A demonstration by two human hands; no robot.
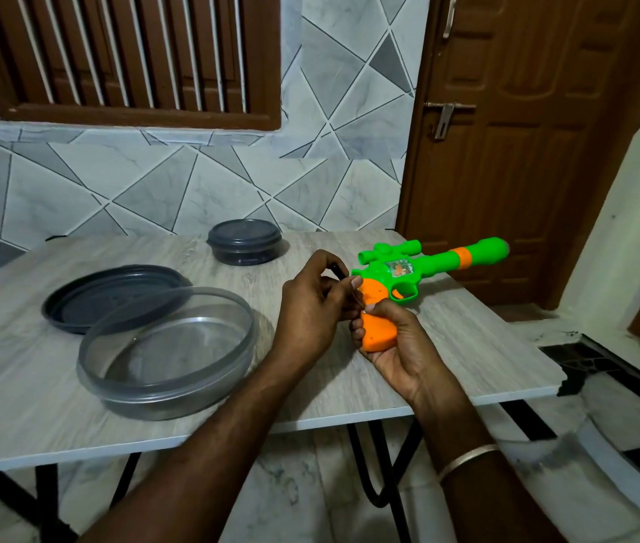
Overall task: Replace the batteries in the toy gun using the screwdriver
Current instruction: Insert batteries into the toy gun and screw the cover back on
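Toy gun (428, 264), bright green with an orange handle and an orange band on the barrel, is held over the right part of a grey wood-look table (36, 405). The right hand (400, 346) wraps its fingers and thumb around the lower end of the orange handle, palm up, gripping firmly. The barrel points away and to the right of that grip, its tip crossing past the table's right edge toward a brown door (526, 150). Whether the trigger guard rests on the tabletop cannot be told.

Just left of that grip, touching it, the left hand (310, 311) pinches a screwdriver (338, 272) between curled fingers and thumb. Its dark handle sticks up above the knuckles, and its thin metal shaft slants down to meet the orange handle right above the right thumb.

A thin bangle (467, 460) circles the right wrist. Both forearms cross the table's near edge. Bare tabletop runs to the right of the right hand up to the slanting right edge, beyond which is floor.

Left of the left hand, with a short gap of bare surface between, sits a round clear container (169, 389), uncovered. Its dark lid (75, 303) lies behind it, partly tucked under its rim. Farther beyond the hands, near the tiled wall, stands a smaller dark closed container (244, 241).
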